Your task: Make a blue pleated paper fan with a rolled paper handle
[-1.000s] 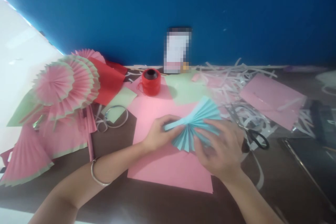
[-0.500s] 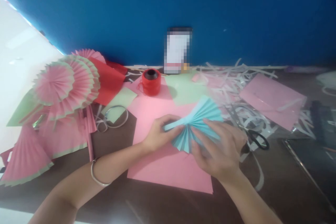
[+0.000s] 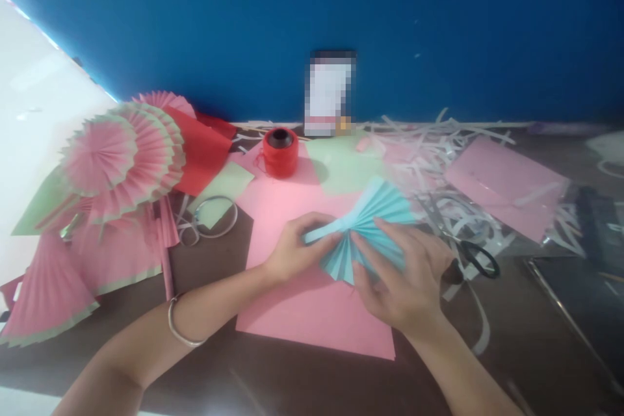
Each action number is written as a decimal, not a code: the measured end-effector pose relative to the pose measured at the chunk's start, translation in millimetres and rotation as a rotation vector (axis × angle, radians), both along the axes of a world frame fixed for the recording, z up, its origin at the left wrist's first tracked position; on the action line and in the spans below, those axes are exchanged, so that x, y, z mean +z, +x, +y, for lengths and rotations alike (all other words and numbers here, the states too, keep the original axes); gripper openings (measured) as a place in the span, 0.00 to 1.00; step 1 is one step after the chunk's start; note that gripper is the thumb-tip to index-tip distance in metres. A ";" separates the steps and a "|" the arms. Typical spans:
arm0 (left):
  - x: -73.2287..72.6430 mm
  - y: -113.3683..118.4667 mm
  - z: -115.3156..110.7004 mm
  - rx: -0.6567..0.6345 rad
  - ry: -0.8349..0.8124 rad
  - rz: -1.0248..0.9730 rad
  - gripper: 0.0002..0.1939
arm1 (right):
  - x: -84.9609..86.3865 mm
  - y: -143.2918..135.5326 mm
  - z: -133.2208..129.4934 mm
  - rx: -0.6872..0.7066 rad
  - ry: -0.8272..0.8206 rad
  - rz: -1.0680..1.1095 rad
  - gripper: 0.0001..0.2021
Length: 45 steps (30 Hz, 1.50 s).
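A light blue pleated paper fan [image 3: 377,214] is held above a large pink sheet [image 3: 312,312], its folds spread out to the right and downward. My left hand [image 3: 299,247] pinches the narrow folded strip at the fan's left end between thumb and fingers. My right hand [image 3: 402,270] rests on the right part of the pleats with its fingers apart, the fingertips near the fan's centre. Part of the fan is hidden behind the right fingers. Behind the hands, a red spool of thread [image 3: 281,155] stands upright on pink paper.
Pink and green pleated fans [image 3: 100,156] pile up at the left beside red paper [image 3: 202,149]. A bangle [image 3: 217,216] lies nearby. Black-handled scissors [image 3: 480,260] and white paper strips are at the right. A phone [image 3: 329,94] leans on the blue wall.
My right hand has shifted slightly left over the pleats. My left hand keeps its hold on the folded strip.
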<state>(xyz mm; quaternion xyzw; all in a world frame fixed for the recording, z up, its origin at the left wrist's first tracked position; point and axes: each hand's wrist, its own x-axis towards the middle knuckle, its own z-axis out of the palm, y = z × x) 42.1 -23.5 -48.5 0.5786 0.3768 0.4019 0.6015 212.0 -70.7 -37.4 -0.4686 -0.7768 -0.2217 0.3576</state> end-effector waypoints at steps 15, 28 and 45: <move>-0.2 0.3 -0.6 0.005 0.031 -0.014 0.10 | -4.7 -2.0 -2.6 -0.032 -0.049 0.068 0.13; -0.9 0.5 -1.6 0.022 0.043 0.015 0.10 | -4.5 -6.6 -2.9 -0.098 -0.012 0.090 0.09; 0.0 -0.2 -3.2 -0.031 0.059 0.068 0.11 | 1.5 0.8 -2.6 0.041 0.021 -0.109 0.11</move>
